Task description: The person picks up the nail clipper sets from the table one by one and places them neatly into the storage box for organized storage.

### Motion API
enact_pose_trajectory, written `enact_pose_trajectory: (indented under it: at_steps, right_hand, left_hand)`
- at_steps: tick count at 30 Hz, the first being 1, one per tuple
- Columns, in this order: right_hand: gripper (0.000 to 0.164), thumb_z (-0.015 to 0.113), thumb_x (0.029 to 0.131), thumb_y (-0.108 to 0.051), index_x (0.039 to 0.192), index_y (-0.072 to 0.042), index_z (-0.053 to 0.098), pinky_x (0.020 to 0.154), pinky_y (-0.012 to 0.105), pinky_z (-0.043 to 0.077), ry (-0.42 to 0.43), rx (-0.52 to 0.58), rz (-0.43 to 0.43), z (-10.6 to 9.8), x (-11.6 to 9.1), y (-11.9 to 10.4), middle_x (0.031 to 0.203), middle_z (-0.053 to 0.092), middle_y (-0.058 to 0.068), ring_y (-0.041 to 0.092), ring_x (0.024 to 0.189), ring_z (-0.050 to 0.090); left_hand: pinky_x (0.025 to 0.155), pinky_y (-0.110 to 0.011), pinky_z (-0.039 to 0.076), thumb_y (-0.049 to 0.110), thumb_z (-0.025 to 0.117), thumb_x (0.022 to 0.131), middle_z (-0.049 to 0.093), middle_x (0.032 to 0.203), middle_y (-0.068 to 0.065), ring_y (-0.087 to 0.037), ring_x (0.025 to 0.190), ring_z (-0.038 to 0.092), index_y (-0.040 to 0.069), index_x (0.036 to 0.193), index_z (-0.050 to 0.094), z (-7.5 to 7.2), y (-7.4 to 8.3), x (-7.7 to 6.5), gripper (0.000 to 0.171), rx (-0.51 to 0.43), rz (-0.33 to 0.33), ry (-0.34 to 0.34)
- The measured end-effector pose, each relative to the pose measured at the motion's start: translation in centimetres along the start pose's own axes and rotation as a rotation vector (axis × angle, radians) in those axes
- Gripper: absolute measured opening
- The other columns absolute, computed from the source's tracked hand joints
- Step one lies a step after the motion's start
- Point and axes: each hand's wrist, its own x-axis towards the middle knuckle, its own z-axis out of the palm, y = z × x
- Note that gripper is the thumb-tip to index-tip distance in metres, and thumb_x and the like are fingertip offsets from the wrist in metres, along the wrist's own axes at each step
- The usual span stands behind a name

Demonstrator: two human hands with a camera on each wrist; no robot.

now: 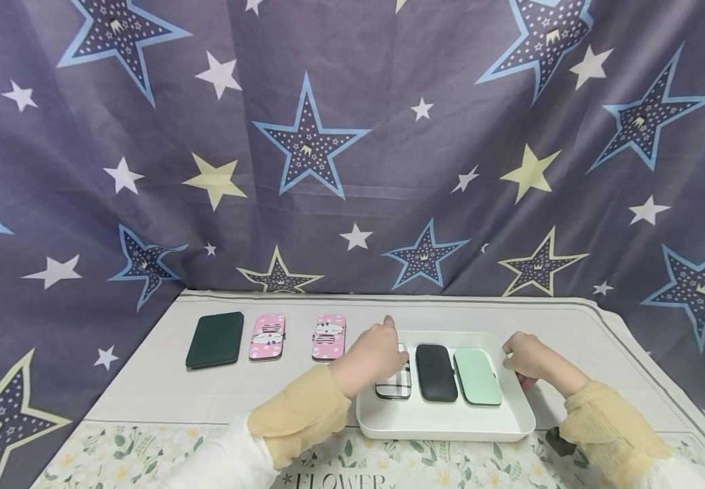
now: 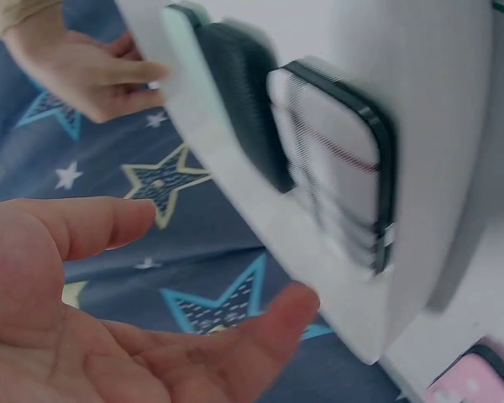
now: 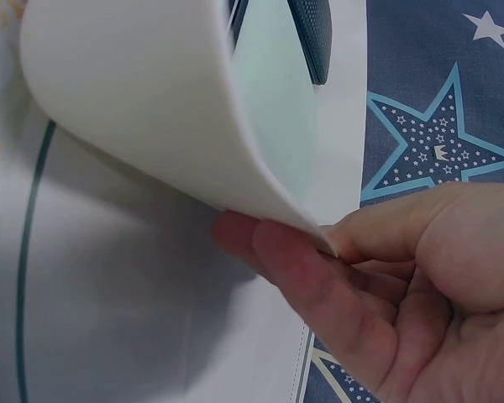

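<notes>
A white tray stands at the right half of the table. In it, side by side, lie a plaid flat case, a black case and a mint-green case. My right hand pinches the tray's right rim, thumb on the inside and fingers beneath, as the right wrist view shows. Over the tray's left side, my left hand covers part of the plaid case in the head view. Its thumb and fingers are spread and hold nothing in the left wrist view.
Left of the tray lie two pink cat-patterned cases and, further left, a dark green case. A flower-printed cloth covers the table's front. Behind it hangs a star-patterned curtain. A small dark object sits by the right sleeve.
</notes>
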Motion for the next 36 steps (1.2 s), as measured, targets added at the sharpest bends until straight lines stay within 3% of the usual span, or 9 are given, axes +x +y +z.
enact_pose_trajectory:
  at_steps: [8, 15, 20, 26, 31, 36]
  right_hand:
    - [0.022, 0.052, 0.085, 0.002, 0.099, 0.013, 0.064, 0.048, 0.028, 0.055, -0.01, 0.001, 0.017, 0.0, 0.0, -0.1, 0.059, 0.061, 0.009, 0.017, 0.05, 0.063]
    - [0.021, 0.051, 0.085, 0.003, 0.098, 0.014, 0.064, 0.047, 0.028, 0.055, -0.002, 0.003, -0.001, 0.0, -0.1, -0.1, 0.058, 0.061, 0.009, 0.017, 0.049, 0.063]
    - [0.02, 0.052, 0.085, 0.002, 0.096, 0.012, 0.065, 0.047, 0.028, 0.055, 0.005, -0.012, -0.005, 0.0, 0.0, 0.0, 0.057, 0.061, 0.009, 0.016, 0.048, 0.062]
    - [0.019, 0.052, 0.086, 0.002, 0.095, 0.011, 0.065, 0.047, 0.027, 0.055, 0.006, -0.017, -0.018, 0.0, -0.1, -0.1, 0.057, 0.06, 0.008, 0.016, 0.049, 0.062]
    - [0.018, 0.052, 0.086, 0.002, 0.094, 0.012, 0.065, 0.047, 0.027, 0.055, 0.009, -0.022, -0.022, 0.0, -0.2, -0.2, 0.057, 0.061, 0.008, 0.016, 0.049, 0.062]
    - [0.019, 0.052, 0.085, 0.002, 0.095, 0.012, 0.065, 0.047, 0.027, 0.055, 0.013, -0.012, -0.015, 0.0, -0.2, -0.2, 0.057, 0.061, 0.009, 0.016, 0.049, 0.062]
  left_hand:
    - [0.094, -0.047, 0.048, 0.039, 0.06, 0.09, 0.05, 0.131, -0.023, -0.038, 0.117, 0.052, -0.003, 0.142, 0.033, -3.0, -0.1, -1.1, 0.072, 0.092, 0.073, 0.154]
    - [0.096, -0.051, 0.043, 0.043, 0.059, 0.09, 0.044, 0.139, -0.019, -0.036, 0.123, 0.045, 0.001, 0.144, 0.033, -4.8, -1.2, -1.0, 0.073, 0.128, 0.12, 0.329]
    - [0.1, -0.052, 0.039, 0.044, 0.061, 0.089, 0.035, 0.146, -0.021, -0.037, 0.129, 0.04, 0.007, 0.148, 0.027, -4.8, -2.7, -0.5, 0.078, 0.134, 0.143, 0.423]
    - [0.107, -0.056, 0.029, 0.049, 0.053, 0.092, 0.026, 0.151, -0.021, -0.038, 0.135, 0.03, 0.012, 0.15, 0.023, -3.9, -4.9, 0.6, 0.075, 0.118, 0.148, 0.464]
    - [0.108, -0.057, 0.027, 0.05, 0.048, 0.094, 0.024, 0.151, -0.022, -0.04, 0.137, 0.027, 0.012, 0.15, 0.025, -3.0, -7.0, 1.9, 0.072, 0.121, 0.123, 0.484]
    - [0.109, -0.057, 0.027, 0.049, 0.051, 0.093, 0.021, 0.152, -0.023, -0.04, 0.139, 0.023, 0.013, 0.15, 0.022, -2.2, -9.2, 2.9, 0.074, 0.118, 0.091, 0.449]
